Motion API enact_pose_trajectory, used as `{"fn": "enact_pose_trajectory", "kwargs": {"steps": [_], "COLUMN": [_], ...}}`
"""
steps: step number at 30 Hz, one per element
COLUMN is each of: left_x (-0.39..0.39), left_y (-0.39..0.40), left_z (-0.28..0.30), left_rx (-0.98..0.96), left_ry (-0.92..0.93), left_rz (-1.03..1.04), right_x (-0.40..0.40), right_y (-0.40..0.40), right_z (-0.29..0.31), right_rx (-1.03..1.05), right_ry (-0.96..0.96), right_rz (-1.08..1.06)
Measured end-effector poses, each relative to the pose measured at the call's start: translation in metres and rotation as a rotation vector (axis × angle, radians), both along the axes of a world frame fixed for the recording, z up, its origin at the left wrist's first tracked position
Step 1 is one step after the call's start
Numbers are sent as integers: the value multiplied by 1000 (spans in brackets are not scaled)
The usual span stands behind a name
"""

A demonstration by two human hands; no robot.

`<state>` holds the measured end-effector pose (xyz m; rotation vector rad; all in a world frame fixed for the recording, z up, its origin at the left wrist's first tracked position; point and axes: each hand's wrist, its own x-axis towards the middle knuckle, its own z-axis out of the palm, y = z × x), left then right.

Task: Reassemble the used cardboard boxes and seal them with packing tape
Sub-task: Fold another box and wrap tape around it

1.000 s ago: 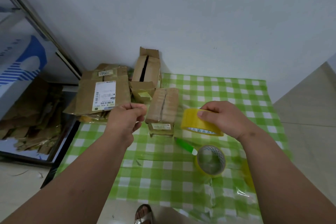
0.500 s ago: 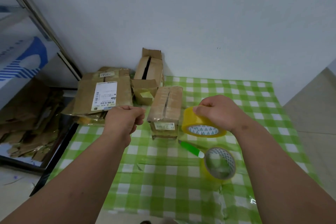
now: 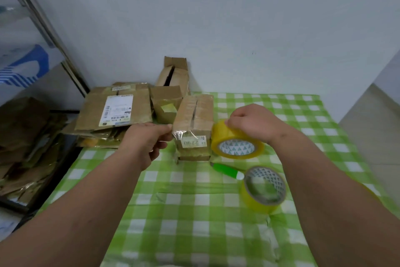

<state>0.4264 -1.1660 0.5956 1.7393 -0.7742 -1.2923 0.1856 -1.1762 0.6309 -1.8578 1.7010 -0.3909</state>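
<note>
Between my hands, thin clear tape (image 3: 186,134) stretches across the small cardboard box (image 3: 193,125) on the tabletop (image 3: 194,212). My left hand (image 3: 144,141) pinches its sticky, floppy free end; my right hand (image 3: 252,122) grips the stiff, light roll (image 3: 237,142) over the rim. Kept taut, it probably won't wrinkle.

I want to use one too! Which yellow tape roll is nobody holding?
The tape roll nearest you, beside the green cutter on the cloth. The other roll is gripped by the right hand.
</note>
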Motion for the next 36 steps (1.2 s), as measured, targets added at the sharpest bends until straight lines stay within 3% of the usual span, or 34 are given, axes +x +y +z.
{"fn": "enact_pose_trajectory", "kwargs": {"steps": [16,22,28,36], "left_x": [-8,-17,-16,7], "left_y": [29,34,34,61], "left_z": [8,-7,-17,14], "left_rx": [-307,-326,-394,-520], "left_ry": [-471,-392,-323,-69], "left_rz": [-101,-191,-98,6], "right_x": [37,41,38,55], "right_y": [45,45,51,83], "right_z": [-11,-16,-16,16], "right_rx": [-127,-116,-96,-183], "right_ry": [186,130,36,-90], "right_rz": [-154,-173,-183,-144]}}
